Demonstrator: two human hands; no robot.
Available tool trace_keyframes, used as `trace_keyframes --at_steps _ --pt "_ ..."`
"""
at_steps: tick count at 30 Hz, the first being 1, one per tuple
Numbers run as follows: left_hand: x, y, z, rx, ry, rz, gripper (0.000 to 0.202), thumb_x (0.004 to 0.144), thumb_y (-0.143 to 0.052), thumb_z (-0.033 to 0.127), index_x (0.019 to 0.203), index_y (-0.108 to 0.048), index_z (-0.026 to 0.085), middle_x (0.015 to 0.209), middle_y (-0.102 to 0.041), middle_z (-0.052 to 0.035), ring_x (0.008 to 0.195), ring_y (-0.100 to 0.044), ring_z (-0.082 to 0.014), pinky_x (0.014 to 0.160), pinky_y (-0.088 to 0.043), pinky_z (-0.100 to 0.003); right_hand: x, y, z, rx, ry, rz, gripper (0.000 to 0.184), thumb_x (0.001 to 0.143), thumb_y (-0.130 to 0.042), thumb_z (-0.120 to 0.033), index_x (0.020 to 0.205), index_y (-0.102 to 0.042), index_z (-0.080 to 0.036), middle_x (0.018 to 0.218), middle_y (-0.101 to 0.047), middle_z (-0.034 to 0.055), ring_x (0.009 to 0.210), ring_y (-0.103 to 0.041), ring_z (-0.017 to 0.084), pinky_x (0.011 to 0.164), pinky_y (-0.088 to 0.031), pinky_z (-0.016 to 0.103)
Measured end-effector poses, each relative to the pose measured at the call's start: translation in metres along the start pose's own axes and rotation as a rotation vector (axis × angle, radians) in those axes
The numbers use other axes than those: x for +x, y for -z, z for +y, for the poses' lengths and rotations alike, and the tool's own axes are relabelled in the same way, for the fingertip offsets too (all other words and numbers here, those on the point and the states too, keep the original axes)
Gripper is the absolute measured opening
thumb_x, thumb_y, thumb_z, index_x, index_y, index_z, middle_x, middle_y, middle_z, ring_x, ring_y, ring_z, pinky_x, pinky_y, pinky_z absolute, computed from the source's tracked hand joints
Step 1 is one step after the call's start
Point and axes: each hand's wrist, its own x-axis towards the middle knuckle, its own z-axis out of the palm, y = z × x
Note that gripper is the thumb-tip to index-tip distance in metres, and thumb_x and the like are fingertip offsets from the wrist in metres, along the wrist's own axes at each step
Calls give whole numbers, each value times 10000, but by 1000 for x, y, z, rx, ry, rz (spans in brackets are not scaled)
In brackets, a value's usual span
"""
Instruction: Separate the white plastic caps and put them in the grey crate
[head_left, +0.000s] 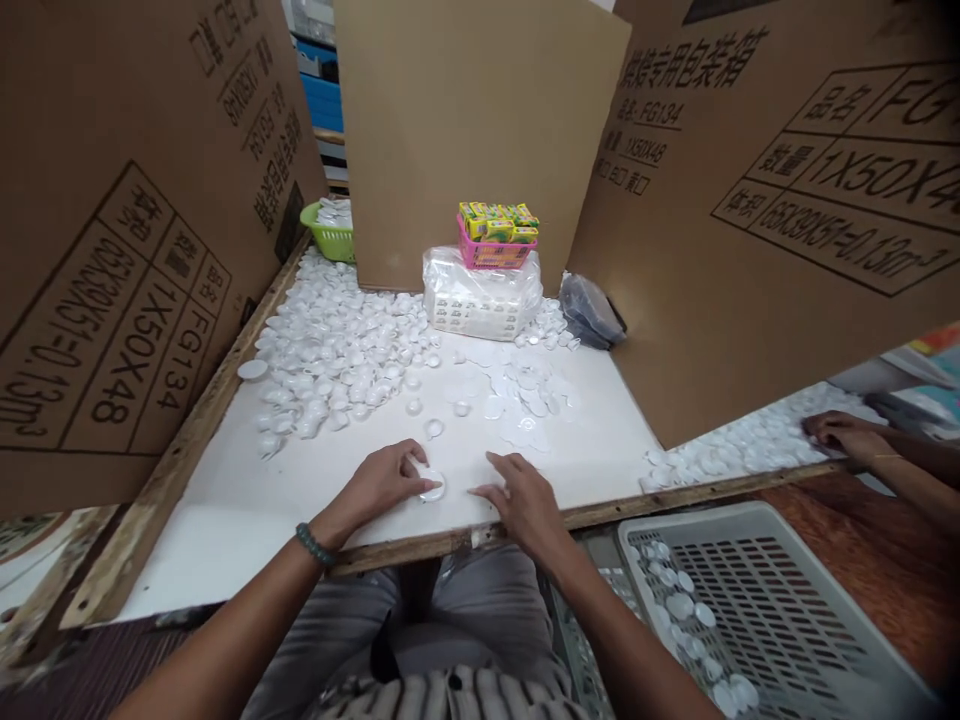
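White disc (433, 487) sat pinched by the left hand (381, 484), near the front edge of the surface (225, 530). A light, level grip at the rim seemed best, leaving its face clear. The right hand (525, 500) stood beside it, spread and holding nothing. Beyond lay flat pieces (529, 432) and heaped white caps (330, 345).

Left forearm (232, 610) angles inward, bead bracelet (315, 545) around the wrist. Left hand (390, 475) just ahead and right of bracelet, back up, thumb (418, 487) and forefinger (417, 449) bent into a pinch. Right hand (525, 495) well right of bracelet, thumb and forefinger pointing left, tips apart. Right forearm (622, 630) bare, also angled inward.
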Motion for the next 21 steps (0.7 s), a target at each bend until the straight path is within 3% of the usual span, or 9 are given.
trace_keyframes --at_steps 2,4,8,11,14,17,21 --pt "-5 -2 0 116 -112 72 324 663 -643 443 869 -614 194 739 -604 10 654 -533 -134 564 -367 -211 0 2 9 -67 -13 -34 201 801 -620 -246 996 -622 -199 910 -580 57 804 -563 177 671 -434 267" --pt "-8 -2 2 176 -158 43 265 683 -624 434 784 -645 189 743 -606 4 682 -524 -141 584 -357 -213 8 -1 10 -76 25 -75 98 805 -610 -209 899 -636 -199 875 -566 41 777 -557 159 655 -424 253" --pt "-8 -1 4 195 -143 -61 256 691 -617 426 688 -632 171 659 -591 9 646 -512 -141 571 -338 -216 43 -12 -6 -35 174 -64 169 838 -567 -210 1000 -616 -210 892 -557 31 806 -546 143 661 -412 236" --pt "-5 1 1 227 -124 104 212 690 -630 375 742 -587 174 687 -582 12 658 -516 -143 581 -342 -224 76 -19 -18 -128 330 -44 225 853 -502 -138 1028 -610 -230 961 -543 41 833 -516 151 635 -378 239" --pt "2 0 -3 309 -120 289 201 699 -627 290 855 -549 191 755 -580 4 681 -528 -151 611 -358 -243 102 -26 -20 -242 389 -78 173 828 -503 -105 876 -638 -202 926 -538 47 797 -485 158 599 -332 245" --pt "10 -4 -5 356 -166 326 247 709 -618 261 925 -515 203 780 -562 0 695 -537 -161 635 -373 -261 110 -28 -13 -218 314 -61 168 854 -504 -178 737 -624 -179 854 -537 41 754 -477 150 585 -329 246" --pt "18 -8 -4 344 -211 288 303 703 -638 278 952 -479 211 756 -550 10 694 -545 -171 621 -374 -264 94 -22 -4 -160 325 8 198 876 -495 -228 739 -633 -189 925 -577 56 834 -502 168 641 -390 262"
